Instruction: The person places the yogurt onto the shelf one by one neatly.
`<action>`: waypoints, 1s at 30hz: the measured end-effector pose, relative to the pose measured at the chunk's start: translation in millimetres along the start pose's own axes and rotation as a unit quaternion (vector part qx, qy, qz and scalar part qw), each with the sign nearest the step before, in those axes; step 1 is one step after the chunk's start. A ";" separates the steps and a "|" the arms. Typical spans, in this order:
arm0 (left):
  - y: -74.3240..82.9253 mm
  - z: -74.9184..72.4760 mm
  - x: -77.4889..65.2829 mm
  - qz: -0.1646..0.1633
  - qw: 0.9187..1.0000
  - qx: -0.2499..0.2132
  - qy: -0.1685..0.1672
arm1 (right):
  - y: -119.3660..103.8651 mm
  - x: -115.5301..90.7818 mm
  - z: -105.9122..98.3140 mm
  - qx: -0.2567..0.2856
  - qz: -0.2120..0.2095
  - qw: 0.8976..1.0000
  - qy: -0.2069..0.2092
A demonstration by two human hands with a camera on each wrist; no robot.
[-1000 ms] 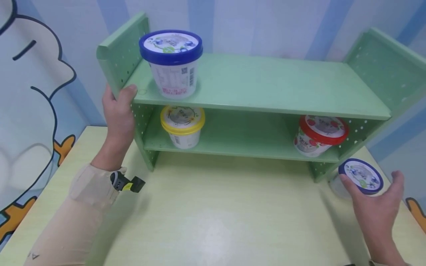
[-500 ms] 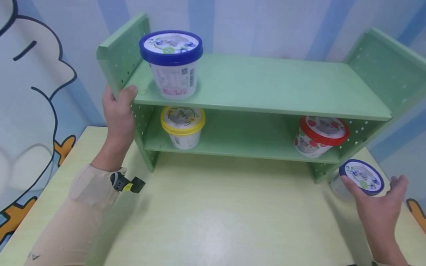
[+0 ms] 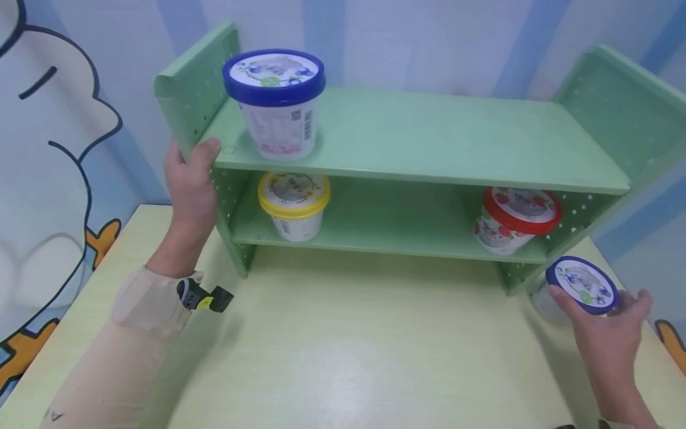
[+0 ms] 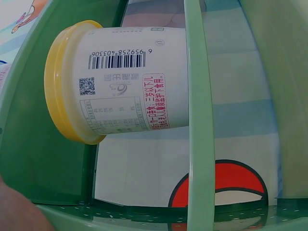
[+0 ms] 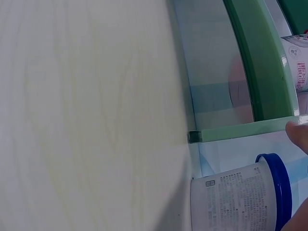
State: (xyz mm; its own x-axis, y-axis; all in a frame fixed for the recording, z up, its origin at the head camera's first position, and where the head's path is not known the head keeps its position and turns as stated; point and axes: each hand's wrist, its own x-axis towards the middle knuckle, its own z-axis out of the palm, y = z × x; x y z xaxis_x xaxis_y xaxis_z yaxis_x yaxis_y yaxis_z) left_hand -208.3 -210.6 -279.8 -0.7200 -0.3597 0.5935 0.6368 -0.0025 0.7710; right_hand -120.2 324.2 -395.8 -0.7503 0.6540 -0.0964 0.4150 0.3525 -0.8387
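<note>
At the left side of the green shelf (image 3: pixel 407 134), my left hand (image 3: pixel 190 185) grips the side panel, its thumb over the front edge of the upper board; in the left wrist view only part of that hand (image 4: pixel 21 211) shows. Beyond the shelf's right end, a paper tub with a blue lid (image 3: pixel 583 285) stands upright on the table. My right hand (image 3: pixel 608 339) is spread around this lid, thumb at the left and fingers at the right. A gap shows between thumb and blue lid (image 5: pixel 279 190) in the right wrist view; finger contact is unclear.
Another blue-lidded tub (image 3: pixel 278 104) stands on the upper board at the left. On the lower board are a yellow-lidded tub (image 3: pixel 295 205) at the left and a red-lidded tub (image 3: pixel 517 219) at the right. The pale table (image 3: pixel 364 345) extends in front; a patterned wall (image 3: pixel 429 47) stands behind.
My right hand's fingers have drawn in slightly closer to the blue lid. The left hand keeps its hold on the shelf, and the tubs have not moved.
</note>
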 end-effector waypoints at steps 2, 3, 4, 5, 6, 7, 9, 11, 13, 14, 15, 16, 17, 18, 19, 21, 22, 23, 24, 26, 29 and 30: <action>0.0 -1.8 -0.5 -0.007 1.000 -0.002 0.005 | -0.9 1.3 1.1 0.003 0.004 1.000 -0.003; 0.0 -2.5 -0.7 -0.010 1.000 -0.005 0.007 | -1.2 1.9 1.5 0.006 0.005 1.000 -0.005; -0.2 -3.0 -0.6 -0.009 1.000 -0.009 0.005 | -1.4 2.6 1.7 0.006 0.008 1.000 -0.006; -0.2 -3.0 -0.6 -0.008 1.000 -0.013 0.004 | -1.3 3.1 1.9 0.007 0.010 1.000 -0.007; -0.2 -2.9 -0.5 -0.008 1.000 -0.017 0.003 | -1.1 3.6 1.8 0.006 0.013 1.000 -0.007; -0.4 -2.6 -0.3 -0.008 1.000 -0.022 0.002 | -0.7 4.0 1.5 0.004 0.017 1.000 -0.008; -0.6 -1.5 0.0 -0.007 1.000 -0.028 0.000 | 0.6 4.9 1.0 0.005 0.023 1.000 -0.010; -0.9 -0.4 -0.1 -0.001 1.000 -0.026 -0.002 | 2.3 5.6 0.5 0.004 0.027 1.000 -0.015; -1.6 0.2 0.0 0.005 1.000 -0.025 -0.001 | 4.0 6.6 0.1 0.006 0.031 0.999 -0.022; -1.9 0.5 0.1 0.007 1.000 -0.025 -0.001 | 4.8 7.3 0.1 0.007 0.032 0.999 -0.026; -2.2 0.8 0.1 0.009 1.000 -0.024 0.000 | 5.6 7.8 0.0 0.007 0.033 0.999 -0.029; -2.2 0.7 0.2 0.012 1.000 -0.023 0.000 | 5.9 8.2 0.1 0.007 0.034 0.999 -0.032; -2.1 0.6 0.4 0.012 1.000 -0.023 0.002 | 6.1 8.8 0.2 0.008 0.036 0.999 -0.035; -1.9 0.6 0.4 0.011 1.000 -0.024 0.002 | 6.3 9.2 0.3 0.010 0.037 0.999 -0.036; -1.6 0.6 0.6 0.009 1.000 -0.025 0.002 | 6.7 9.6 0.4 0.011 0.037 0.999 -0.037; -1.1 0.5 0.7 0.002 1.000 -0.027 -0.001 | 7.6 10.1 1.0 0.017 0.039 0.998 -0.036; -0.8 0.6 0.8 0.000 1.000 -0.027 -0.002 | 8.1 10.2 1.4 0.020 0.038 0.998 -0.036; -0.7 0.6 0.9 0.000 1.000 -0.027 -0.003 | 8.8 10.4 1.8 0.022 0.038 0.998 -0.036; -0.6 0.6 0.8 0.000 1.000 -0.026 -0.005 | 9.5 10.4 2.2 0.024 0.037 0.998 -0.035; -0.7 0.6 0.6 0.004 1.000 -0.025 -0.006 | 10.9 10.6 3.0 0.027 0.034 0.998 -0.036; -0.8 0.6 -0.1 0.013 1.000 -0.020 -0.004 | 13.1 10.4 3.8 0.029 0.031 0.998 -0.038; -0.7 0.7 -0.3 0.013 1.000 -0.019 -0.002 | 13.8 10.3 4.0 0.029 0.030 0.998 -0.038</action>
State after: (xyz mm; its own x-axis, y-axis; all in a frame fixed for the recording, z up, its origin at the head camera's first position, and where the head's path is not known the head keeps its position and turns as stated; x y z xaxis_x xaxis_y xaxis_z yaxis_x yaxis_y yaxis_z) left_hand -208.7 -209.9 -280.4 -0.7037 -0.3556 0.6151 0.6660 -0.0288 0.7454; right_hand -124.3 333.2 -410.5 -0.7634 0.6185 -0.1861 0.4312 0.2734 -0.8598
